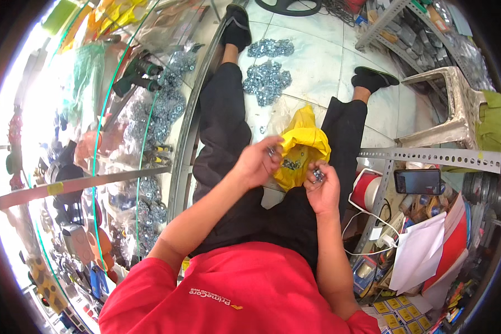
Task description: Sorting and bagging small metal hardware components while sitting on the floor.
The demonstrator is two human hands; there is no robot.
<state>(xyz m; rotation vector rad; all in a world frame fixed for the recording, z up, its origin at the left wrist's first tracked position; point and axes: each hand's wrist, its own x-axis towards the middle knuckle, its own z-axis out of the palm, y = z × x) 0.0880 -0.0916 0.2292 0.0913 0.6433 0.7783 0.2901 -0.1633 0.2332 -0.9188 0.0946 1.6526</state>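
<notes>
An open yellow plastic bag (302, 140) stands on the floor between my legs, with small metal nuts (292, 163) lying inside it. My left hand (261, 160) is at the bag's left edge, its fingers curled around a few small shiny metal pieces. At the bag's lower right, my right hand (323, 185) holds several small metal nuts (318, 175) in its fingertips. A clear plastic bag (279, 117) lies beside the yellow one. Farther out on the tiles are two groups of small packs of metal nuts, a nearer one (267, 81) and a farther one (271, 48).
A glass-fronted case (183, 137) with bagged hardware runs along my left. On the right are a worn plastic stool (463, 108), a perforated metal shelf (434, 155) with a phone (417, 181), and a white cable (355, 217). A black steering wheel (290, 10) lies ahead.
</notes>
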